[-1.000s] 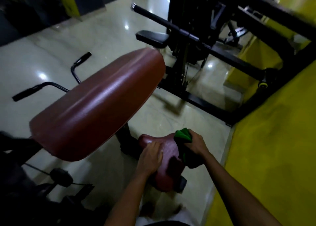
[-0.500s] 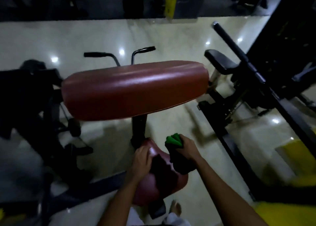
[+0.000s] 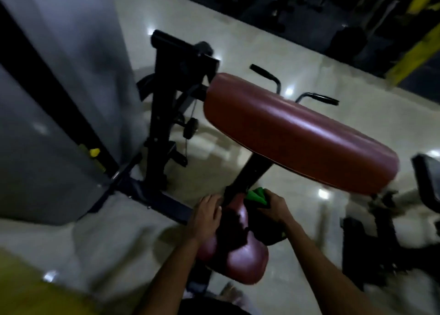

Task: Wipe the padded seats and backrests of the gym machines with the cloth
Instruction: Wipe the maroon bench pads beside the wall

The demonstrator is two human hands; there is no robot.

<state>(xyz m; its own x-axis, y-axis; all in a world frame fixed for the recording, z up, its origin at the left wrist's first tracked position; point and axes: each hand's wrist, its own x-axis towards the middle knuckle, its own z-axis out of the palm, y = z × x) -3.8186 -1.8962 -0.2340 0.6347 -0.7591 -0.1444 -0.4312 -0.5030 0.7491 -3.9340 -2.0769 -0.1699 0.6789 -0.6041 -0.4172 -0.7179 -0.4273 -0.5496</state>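
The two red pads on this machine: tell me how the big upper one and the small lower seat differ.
The upper pad is long, broad and raised on a black post; the lower seat is small, rounded and sits low. No hand touches the upper pad, whereas the left hand rests on the lower seat and the right hand holds a green cloth to it. Both are glossy dark red padding.

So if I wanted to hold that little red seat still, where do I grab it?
Grab the small red seat by its narrow front end, reaching down from above on the left, as the left hand does; the right hand wipes with the green cloth.
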